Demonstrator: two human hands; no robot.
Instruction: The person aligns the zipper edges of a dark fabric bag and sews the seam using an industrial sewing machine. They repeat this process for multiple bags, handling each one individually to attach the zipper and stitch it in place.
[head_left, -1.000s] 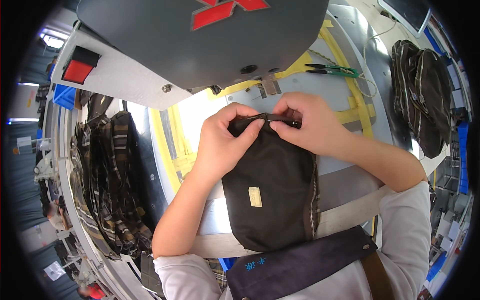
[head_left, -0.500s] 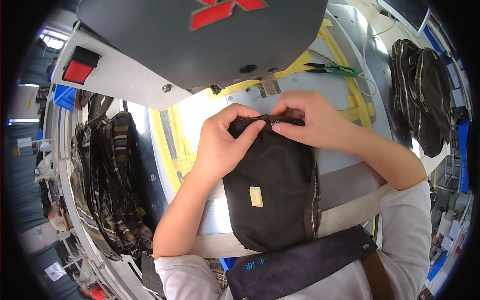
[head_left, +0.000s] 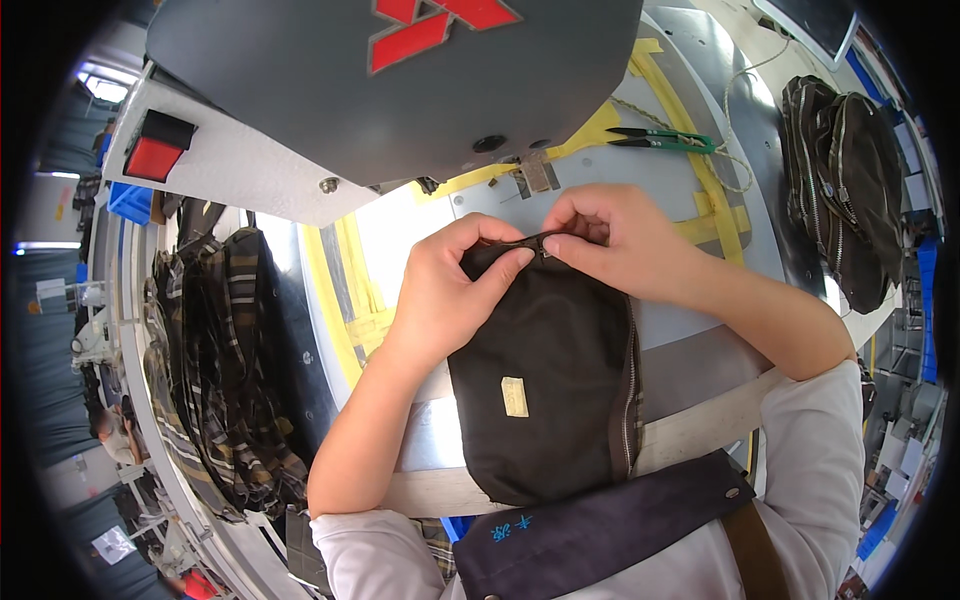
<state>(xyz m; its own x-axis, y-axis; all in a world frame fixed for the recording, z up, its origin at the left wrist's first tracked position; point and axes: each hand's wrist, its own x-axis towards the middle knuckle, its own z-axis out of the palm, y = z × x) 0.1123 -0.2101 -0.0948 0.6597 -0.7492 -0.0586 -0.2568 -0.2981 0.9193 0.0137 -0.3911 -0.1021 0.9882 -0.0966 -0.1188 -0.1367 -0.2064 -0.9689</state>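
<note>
A dark olive-brown fabric piece with a small cream patch lies before me, a long metal zipper down its right side. My left hand pinches the top edge between thumb and fingers at the left of centre. Close beside it, my right hand pinches that same edge, its thumb over a short stretch of zipper at the top. Just beyond my hands is a small metal plate under the machine head. Green-handled thread snips lie behind my right hand.
A large grey machine head with a red-switched white arm overhangs the taped work plate. Plaid fabric pieces pile at left, dark zippered pieces at right. A blue bin and a co-worker are at far left.
Both hands have shifted slightly down with the fabric's top edge. My right thumb has moved up onto the top zipper, covering more of it, near my left thumb.
</note>
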